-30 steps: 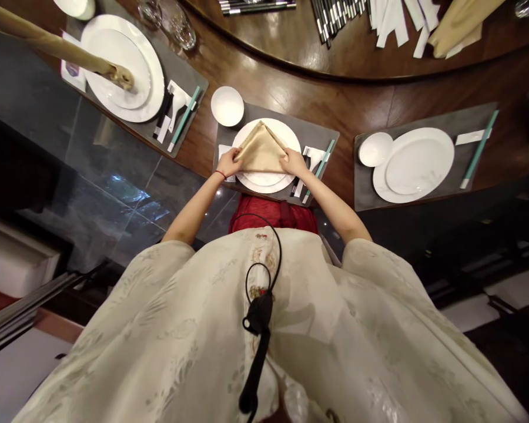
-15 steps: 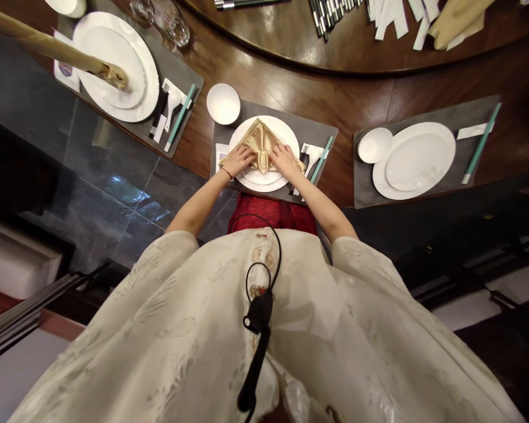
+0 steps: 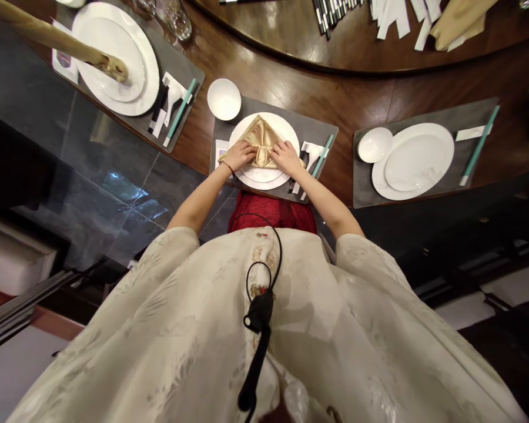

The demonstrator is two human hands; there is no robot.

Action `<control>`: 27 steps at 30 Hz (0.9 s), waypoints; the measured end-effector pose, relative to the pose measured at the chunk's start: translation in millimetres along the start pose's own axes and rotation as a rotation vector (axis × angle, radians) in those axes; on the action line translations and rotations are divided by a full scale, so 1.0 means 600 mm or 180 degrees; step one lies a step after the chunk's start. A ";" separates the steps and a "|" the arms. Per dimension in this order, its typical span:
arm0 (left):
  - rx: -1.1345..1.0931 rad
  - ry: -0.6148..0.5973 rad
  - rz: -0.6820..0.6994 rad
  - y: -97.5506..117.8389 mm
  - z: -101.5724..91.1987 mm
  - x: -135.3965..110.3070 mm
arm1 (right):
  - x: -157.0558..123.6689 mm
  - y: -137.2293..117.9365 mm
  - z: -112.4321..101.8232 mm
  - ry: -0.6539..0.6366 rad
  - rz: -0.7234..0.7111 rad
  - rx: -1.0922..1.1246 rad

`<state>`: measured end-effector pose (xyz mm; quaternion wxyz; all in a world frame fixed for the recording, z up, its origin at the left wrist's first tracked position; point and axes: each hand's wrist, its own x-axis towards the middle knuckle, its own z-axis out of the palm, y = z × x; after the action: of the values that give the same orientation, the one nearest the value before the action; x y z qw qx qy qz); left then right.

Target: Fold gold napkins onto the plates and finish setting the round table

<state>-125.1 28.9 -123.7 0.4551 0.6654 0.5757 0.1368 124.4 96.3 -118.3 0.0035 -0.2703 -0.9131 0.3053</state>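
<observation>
A folded gold napkin lies on the stacked white plates straight in front of me, its peak pointing away. My left hand has its fingers closed on the napkin's left side. On the right side, my right hand grips the cloth in the same way. Between the hands the napkin's middle fold bulges in a rounded loop. The plates rest on a grey placemat, with a white bowl at its upper left corner. Right of the plates lie a white spoon and teal-wrapped chopsticks.
At left, another setting has plates with a rolled gold cloth over them, near drinking glasses. A third setting with an oval plate lies right. The raised turntable holds dark chopsticks and white paper sleeves.
The napkin's middle fold has changed from a narrow pointed shape to a wider, rounder loop. Both hands stay on the napkin, with little movement. The view has shifted slightly.
</observation>
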 end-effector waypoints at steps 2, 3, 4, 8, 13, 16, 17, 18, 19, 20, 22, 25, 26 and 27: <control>0.0050 0.0049 -0.0020 0.014 0.008 -0.011 | -0.012 -0.003 -0.002 0.0015 -0.0126 0.0104; 0.0112 0.0087 -0.0020 0.025 0.014 -0.017 | -0.018 -0.005 -0.004 -0.0006 -0.0172 0.0167; 0.0189 0.0131 -0.0019 0.036 0.022 -0.021 | -0.022 -0.008 -0.006 -0.0034 -0.0199 0.0230; 0.0277 0.0321 -0.0078 0.080 0.067 -0.020 | -0.021 -0.021 -0.009 -0.0206 -0.0095 0.0323; -0.0383 0.0850 -0.0464 0.102 0.129 0.013 | -0.015 -0.030 -0.019 -0.0175 0.0150 0.0467; -0.0470 0.0930 -0.0692 0.109 0.139 0.024 | -0.033 -0.052 -0.038 0.0171 0.0312 0.0554; -0.0446 0.0948 -0.0755 0.111 0.136 0.025 | -0.043 -0.066 -0.044 0.0311 0.0372 0.0668; -0.0419 0.0967 -0.0805 0.112 0.128 0.026 | -0.055 -0.083 -0.050 0.0426 0.0442 0.0848; -0.0403 0.0975 -0.0843 0.113 0.117 0.025 | -0.066 -0.104 -0.054 0.0502 0.0528 0.1091; -0.0416 0.0949 -0.0853 0.114 0.102 0.025 | -0.078 -0.128 -0.056 0.0534 0.0633 0.1396; -0.0609 0.0836 -0.0777 0.116 0.066 0.021 | -0.099 -0.178 -0.053 0.0424 0.0889 0.2160; -0.1566 0.0721 -0.0644 0.121 0.018 0.010 | -0.115 -0.236 -0.036 -0.0132 0.1368 0.3631; -0.2033 0.0728 -0.0689 0.124 0.010 0.005 | -0.115 -0.246 -0.029 -0.0264 0.1566 0.4146; -0.2512 0.0774 -0.0790 0.127 0.007 0.001 | -0.113 -0.250 -0.021 -0.0283 0.1776 0.4638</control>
<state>-73.5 33.3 -68.1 0.6166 0.3451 0.6043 0.3681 111.0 -30.3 -13.3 0.0667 -0.4069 -0.3799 0.8280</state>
